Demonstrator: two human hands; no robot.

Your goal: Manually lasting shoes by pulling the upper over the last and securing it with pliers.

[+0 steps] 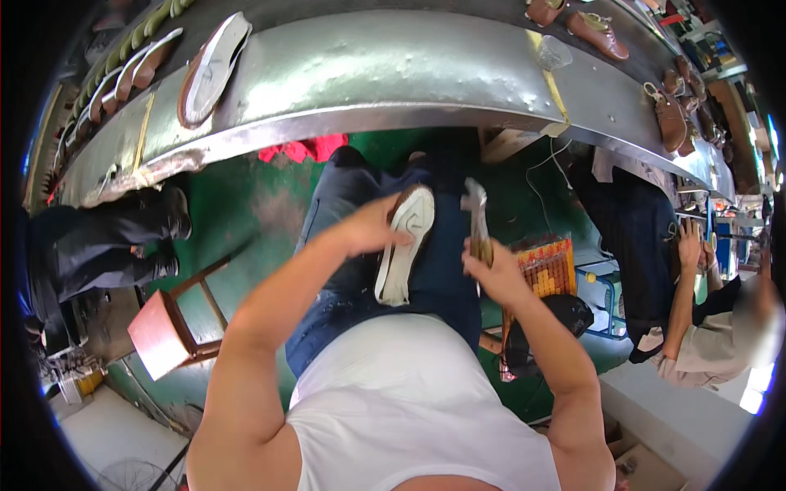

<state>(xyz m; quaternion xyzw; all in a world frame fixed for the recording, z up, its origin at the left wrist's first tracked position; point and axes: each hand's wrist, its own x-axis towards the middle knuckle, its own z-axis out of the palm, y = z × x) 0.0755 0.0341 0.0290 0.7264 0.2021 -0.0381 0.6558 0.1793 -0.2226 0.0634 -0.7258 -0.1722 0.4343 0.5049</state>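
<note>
Across my thighs lies a shoe (397, 262), bottom up, with its off-white underside showing and a brown edge at the far end. My left hand (372, 227) is closed around the far part of it, the thumb over the underside. To the right of the shoe, my right hand (493, 272) grips a hammer (478, 213) by its handle. The hammer's metal head points away from me and is apart from the shoe. The fingers under the shoe are hidden.
A metal-topped bench (368, 69) spans the far side, with another upturned shoe (214, 69) at left and brown shoes (596, 34) at right. A wooden stool (168, 335) stands left. Co-workers sit on both sides; one person's arm (684, 278) shows at right.
</note>
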